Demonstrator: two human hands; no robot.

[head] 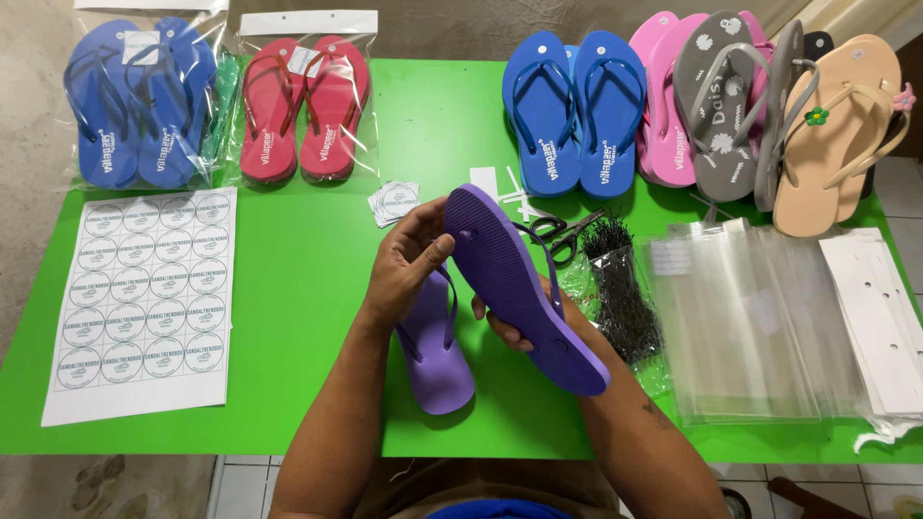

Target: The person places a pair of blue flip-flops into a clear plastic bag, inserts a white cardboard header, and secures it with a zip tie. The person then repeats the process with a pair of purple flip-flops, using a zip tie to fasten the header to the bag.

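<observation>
A purple flip-flop (519,284) is held sole-up above the green table (308,259). My right hand (510,327) grips it from underneath at the middle. My left hand (409,259) pinches its toe end with thumb and fingers. A second purple flip-flop (435,360) lies strap-up on the table just below my left hand.
A sheet of round stickers (144,303) lies at the left. Bagged blue (139,101) and red (303,106) flip-flops sit at the back left. Loose blue (572,111), pink, grey and tan pairs line the back right. Scissors (562,231), black ties (620,288) and clear bags (750,317) are at the right.
</observation>
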